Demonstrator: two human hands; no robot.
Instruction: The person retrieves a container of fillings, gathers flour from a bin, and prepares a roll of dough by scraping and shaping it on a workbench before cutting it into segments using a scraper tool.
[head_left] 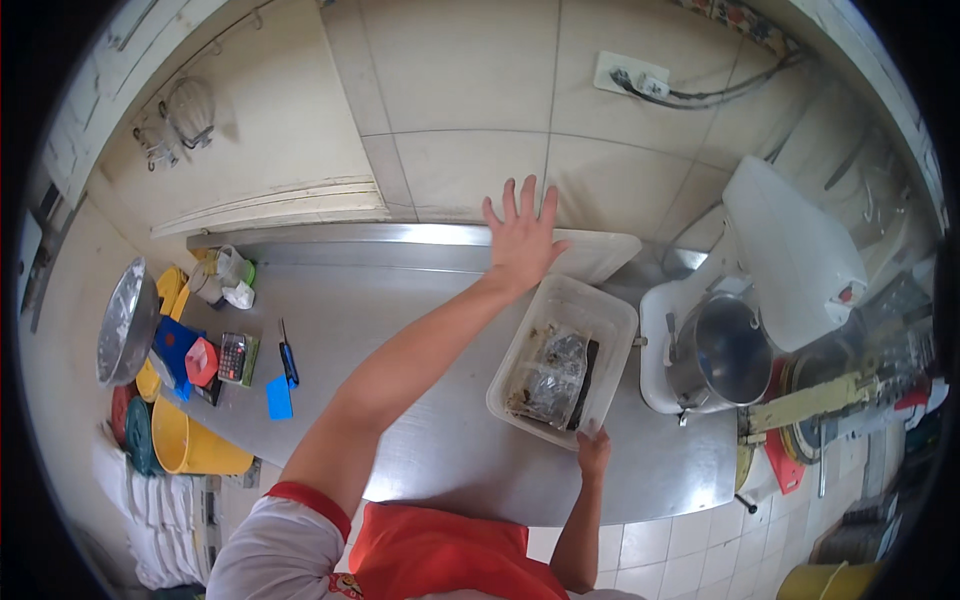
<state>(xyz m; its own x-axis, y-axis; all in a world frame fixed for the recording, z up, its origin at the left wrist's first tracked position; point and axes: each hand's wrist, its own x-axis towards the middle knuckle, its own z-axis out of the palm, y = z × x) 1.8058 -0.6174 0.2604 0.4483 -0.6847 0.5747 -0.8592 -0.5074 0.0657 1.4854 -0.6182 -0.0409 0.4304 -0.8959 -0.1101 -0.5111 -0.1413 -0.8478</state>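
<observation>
A translucent white plastic container [507,372] stands on the steel table in front of me. Inside it lie a bundle wrapped in clear plastic [555,377], a dark strip [586,375] and brown crumbs. My right hand [594,452] grips the container's near right rim, fingers closed around it. My left hand [522,238] is stretched out beyond the container's far left corner, its fingers spread and holding nothing. Beside that hand, a white plastic lid [605,253] leans against the back edge of the table; whether the hand touches it, I cannot tell.
A white stand mixer [790,255] with a steel bowl [718,350] stands close on the container's right. To the left on the steel table [440,440] lie a blue scraper [280,397], a dark-handled knife [288,360] and a calculator [233,358]. Cables hang from a wall socket [630,75].
</observation>
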